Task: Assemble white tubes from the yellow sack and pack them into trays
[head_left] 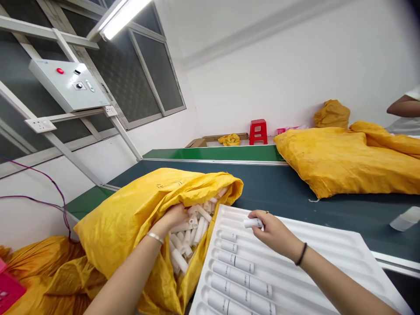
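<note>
Under the right hand (274, 232) lies a white moulded tray (328, 253) with long parallel grooves. Its fingers are curled together and pinch one short white tube (252, 222) at the tips, holding it just above the tray's near-left corner, over the upper grooves. Below those fingers, toward the wrist side, several grooves already hold labelled white tubes (241, 288) laid end to end, one to three in a row; the grooves beyond the fingers, toward the belt, hold nothing. A dark band sits on the right wrist.

Left of that hand, the left hand (173, 218) is pushed into the open mouth of a yellow sack (131, 214), which is packed with loose white tubes (188, 236) lying every way. Its fingers are buried among them, so whether they are spread or gripping cannot be told. A silver bracelet circles the left wrist, just outside the sack's mouth.

Past both sets of fingers runs a dark green conveyor belt (295, 188). On it, far right, a second yellow sack (348, 162) lies slumped, closed, its contents hidden. Another person's arm (403, 107) shows beyond it. A red stool (258, 131) stands by the far wall, and a white control box (67, 83) hangs up left.
</note>
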`<action>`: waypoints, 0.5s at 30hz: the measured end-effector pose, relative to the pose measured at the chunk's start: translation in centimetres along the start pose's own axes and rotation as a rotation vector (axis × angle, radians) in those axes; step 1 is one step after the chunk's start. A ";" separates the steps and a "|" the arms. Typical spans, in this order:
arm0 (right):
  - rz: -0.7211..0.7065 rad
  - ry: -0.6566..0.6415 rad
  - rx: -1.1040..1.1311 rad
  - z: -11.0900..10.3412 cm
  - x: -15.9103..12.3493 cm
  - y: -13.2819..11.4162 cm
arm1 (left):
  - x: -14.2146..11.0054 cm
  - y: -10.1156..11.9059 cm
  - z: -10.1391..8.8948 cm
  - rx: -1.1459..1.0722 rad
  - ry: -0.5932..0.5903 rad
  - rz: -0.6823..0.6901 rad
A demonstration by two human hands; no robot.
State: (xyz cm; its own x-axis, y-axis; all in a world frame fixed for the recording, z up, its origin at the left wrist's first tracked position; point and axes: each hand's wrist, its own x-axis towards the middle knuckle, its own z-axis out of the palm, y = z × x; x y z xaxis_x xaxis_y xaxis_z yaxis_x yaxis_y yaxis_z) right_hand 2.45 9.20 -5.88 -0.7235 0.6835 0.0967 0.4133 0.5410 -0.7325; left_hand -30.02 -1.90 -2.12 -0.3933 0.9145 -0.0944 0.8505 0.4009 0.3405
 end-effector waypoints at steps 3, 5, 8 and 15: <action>0.024 0.015 0.126 -1.0 -1.7 -0.4 | -3.4 3.7 0.3 -0.164 -0.002 0.168; 0.000 0.043 0.243 -1.3 -2.5 -1.3 | -5.6 6.4 1.2 -0.256 -0.002 0.259; -0.050 0.081 0.443 -1.1 -3.4 -2.8 | -8.0 10.2 3.3 -0.655 0.082 0.336; -0.048 0.084 0.726 -2.0 -5.2 -3.2 | -9.1 14.5 5.6 -1.629 0.208 0.167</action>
State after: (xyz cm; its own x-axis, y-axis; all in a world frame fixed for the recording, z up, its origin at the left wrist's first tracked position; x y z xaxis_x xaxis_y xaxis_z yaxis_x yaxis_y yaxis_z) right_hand 6.01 4.88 -2.72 -0.6749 0.7182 0.1694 -0.1092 0.1298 -0.9855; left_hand -12.13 -4.07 -1.59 -0.4921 0.8629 0.1150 -0.2994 -0.2918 0.9084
